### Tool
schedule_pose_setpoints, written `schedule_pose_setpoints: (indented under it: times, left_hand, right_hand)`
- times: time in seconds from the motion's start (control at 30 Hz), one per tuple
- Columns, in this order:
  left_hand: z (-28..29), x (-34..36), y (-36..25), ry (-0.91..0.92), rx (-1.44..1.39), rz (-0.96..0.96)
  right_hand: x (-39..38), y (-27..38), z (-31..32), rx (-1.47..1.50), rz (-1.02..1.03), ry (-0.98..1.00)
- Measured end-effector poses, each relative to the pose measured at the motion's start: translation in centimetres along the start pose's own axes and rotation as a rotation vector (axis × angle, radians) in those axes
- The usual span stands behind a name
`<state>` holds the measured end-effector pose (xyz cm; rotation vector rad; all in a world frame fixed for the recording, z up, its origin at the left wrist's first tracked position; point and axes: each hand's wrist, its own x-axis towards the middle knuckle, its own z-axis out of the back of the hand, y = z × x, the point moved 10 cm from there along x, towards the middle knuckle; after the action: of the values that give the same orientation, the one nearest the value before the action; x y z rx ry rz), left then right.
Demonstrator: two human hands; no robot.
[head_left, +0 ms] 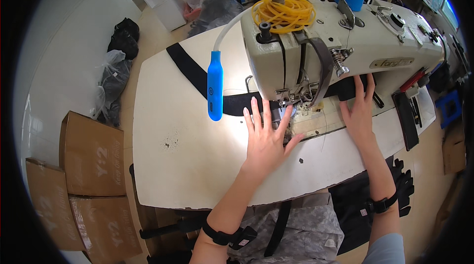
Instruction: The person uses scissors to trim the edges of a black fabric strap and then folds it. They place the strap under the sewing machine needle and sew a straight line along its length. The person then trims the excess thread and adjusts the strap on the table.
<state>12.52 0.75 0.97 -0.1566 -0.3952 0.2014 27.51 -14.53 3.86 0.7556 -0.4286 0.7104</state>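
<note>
A black strap (240, 104) runs across the white table of a sewing machine (345, 41) and passes under its presser foot (288, 101). My left hand (268, 140) is open, its fingers spread, with the fingertips on the strap's near edge beside the foot. Right of the needle area, under the machine's arm, my right hand (359, 111) rests with fingers apart on a black fabric piece (341, 88); the fingertips are partly in the machine's shadow. A blue lamp (215, 86) hangs from a white flexible neck over the strap.
Coiled yellow cord (284, 14) lies on top of the machine head. A dark tool holder (406, 121) sits at the table's right. Cardboard boxes (94, 155) stand on the floor at left. Black fabric pieces (355, 209) hang below the table's front edge (222, 202).
</note>
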Motion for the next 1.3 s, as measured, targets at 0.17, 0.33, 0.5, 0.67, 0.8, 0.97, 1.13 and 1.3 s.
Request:
schedule_pose_setpoints:
  times: [0.17,0.33,0.5,0.67,0.8,0.97,1.13,1.3]
  left_hand:
    - [2.7,-0.6,2.6,0.038,-0.047,-0.029]
    - [5.3,1.0,5.6,-0.143,0.161,-0.114]
    - [4.9,-0.9,2.8,0.056,0.126,-0.061]
    - [3.9,-3.4,-4.9,0.065,0.127,-0.074]
    - [2.4,-2.4,-6.6,0.141,0.075,-0.022]
    - [3.5,-3.2,-5.7,0.111,0.062,0.027]
    - [3.3,-4.0,-4.9,0.205,0.004,0.127]
    - [3.9,-6.4,-3.5,0.309,-0.441,0.212]
  right_hand:
    - [0.1,0.0,0.0,0.024,0.011,0.016]
    - [0.1,0.3,0.4,0.036,0.019,0.006]
    - [0.0,-0.2,0.7,0.117,0.029,0.018]
    - [0.7,-4.4,-0.8,0.453,-0.159,-0.016]
    - [3.0,-4.7,-3.3,0.950,-0.541,0.219]
    - [3.8,-4.2,-5.9,0.912,-0.557,0.206]
    - [0.4,-3.0,-4.5,0.671,-0.326,0.167]
    - [-6.3,2.4,-2.3,0.872,-0.508,0.662]
